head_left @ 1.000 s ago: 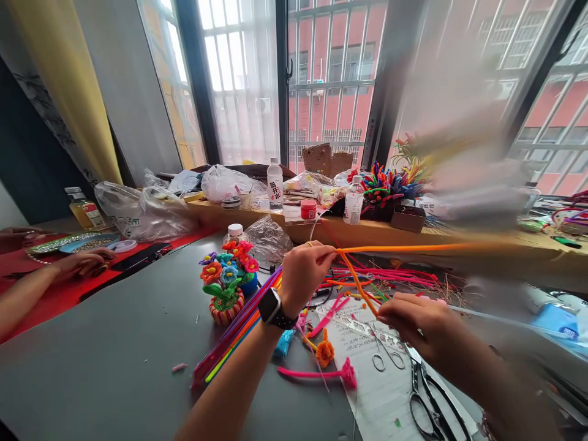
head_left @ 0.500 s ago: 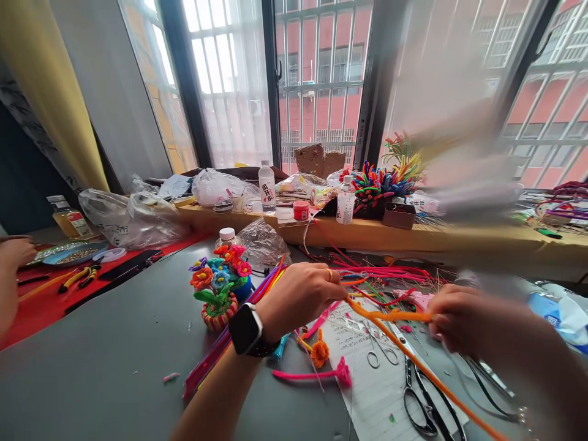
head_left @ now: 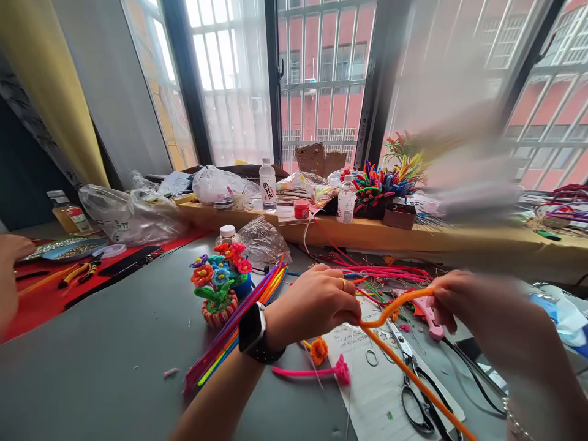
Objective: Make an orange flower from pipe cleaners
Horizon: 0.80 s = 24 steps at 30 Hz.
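An orange pipe cleaner (head_left: 404, 366) is pinched in my left hand (head_left: 324, 300), its long end slanting down toward the lower right. My right hand (head_left: 473, 300) grips the shorter end, which arches between the two hands. Under them lies a written paper sheet (head_left: 367, 392) with black-handled scissors (head_left: 416, 392) on it. Left of the sheet are an orange pipe-cleaner flower (head_left: 318, 351) and a pink flower on a stem (head_left: 316, 371). A bundle of coloured pipe cleaners (head_left: 229, 340) lies behind my left wrist, beside a small pot of fuzzy flowers (head_left: 219, 294).
A pink corded tool (head_left: 432, 321) sits under my right hand. Water bottles (head_left: 267, 187), a red jar (head_left: 301, 209) and a box of colourful stems (head_left: 386, 190) line the sill. At far left, another person's hand (head_left: 11, 251) is near pliers (head_left: 80, 274) on a red mat.
My left hand has shifted slightly right. My right hand has risen a little, and the pipe cleaner between them now bends upward in an arch instead of running nearly straight.
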{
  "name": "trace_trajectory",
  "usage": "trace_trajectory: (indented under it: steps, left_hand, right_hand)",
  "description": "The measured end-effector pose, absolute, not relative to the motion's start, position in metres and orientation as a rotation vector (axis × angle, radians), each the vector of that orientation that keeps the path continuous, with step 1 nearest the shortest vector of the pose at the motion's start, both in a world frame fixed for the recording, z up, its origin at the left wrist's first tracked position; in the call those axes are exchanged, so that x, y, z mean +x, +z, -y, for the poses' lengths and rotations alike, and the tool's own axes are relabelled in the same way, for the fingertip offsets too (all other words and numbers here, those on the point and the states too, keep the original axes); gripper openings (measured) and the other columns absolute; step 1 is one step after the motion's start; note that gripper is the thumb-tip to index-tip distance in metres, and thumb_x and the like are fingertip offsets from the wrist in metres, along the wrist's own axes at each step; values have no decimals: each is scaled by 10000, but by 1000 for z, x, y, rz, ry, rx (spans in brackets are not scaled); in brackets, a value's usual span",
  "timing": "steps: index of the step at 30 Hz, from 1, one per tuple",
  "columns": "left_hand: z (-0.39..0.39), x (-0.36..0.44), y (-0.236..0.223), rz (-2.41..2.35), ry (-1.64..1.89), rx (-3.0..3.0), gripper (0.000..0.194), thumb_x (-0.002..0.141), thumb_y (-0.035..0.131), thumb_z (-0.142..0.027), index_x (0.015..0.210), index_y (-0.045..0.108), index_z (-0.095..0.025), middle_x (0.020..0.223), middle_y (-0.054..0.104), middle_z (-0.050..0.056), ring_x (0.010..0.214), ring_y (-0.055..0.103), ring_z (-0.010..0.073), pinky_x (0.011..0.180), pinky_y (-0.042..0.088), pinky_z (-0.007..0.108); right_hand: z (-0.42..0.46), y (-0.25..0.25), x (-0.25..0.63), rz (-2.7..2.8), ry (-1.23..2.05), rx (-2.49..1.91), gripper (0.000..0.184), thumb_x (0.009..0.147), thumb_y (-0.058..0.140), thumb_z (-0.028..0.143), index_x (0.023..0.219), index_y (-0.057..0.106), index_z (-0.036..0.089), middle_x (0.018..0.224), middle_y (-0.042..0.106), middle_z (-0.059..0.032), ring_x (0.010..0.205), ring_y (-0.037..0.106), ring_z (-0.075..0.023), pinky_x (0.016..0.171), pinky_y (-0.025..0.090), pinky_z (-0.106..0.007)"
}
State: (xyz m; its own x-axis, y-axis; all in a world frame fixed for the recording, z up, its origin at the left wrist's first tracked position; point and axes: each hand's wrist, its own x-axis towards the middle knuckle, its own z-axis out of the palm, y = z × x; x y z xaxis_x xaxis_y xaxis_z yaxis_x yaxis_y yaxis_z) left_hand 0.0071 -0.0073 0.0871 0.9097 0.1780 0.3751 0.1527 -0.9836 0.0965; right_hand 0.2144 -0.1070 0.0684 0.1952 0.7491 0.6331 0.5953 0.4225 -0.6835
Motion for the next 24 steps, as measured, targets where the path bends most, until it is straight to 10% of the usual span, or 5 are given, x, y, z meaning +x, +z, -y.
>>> trace_trajectory:
  steps: [12, 24]
  left_hand:
    - [0, 4, 88, -236, 1276, 2134, 187, 732, 588, -319, 705, 632, -139, 701, 625, 46, 613, 548, 103, 557, 443, 227]
    - [-7, 20, 66, -922, 1848, 2676, 121, 792, 529, -230, 783, 641, -187, 680, 635, -5, 658, 538, 118, 693, 387, 285]
  right_hand:
    - [69, 45, 212, 1531, 539, -1331, 257, 767, 518, 400, 737, 586, 155, 545, 528, 4, 447, 469, -95, 416, 396, -211]
    - [100, 67, 182, 2300, 107, -1454, 212, 848, 406, 226, 763, 599, 196, 685, 608, -15, 590, 566, -111, 540, 429, -206]
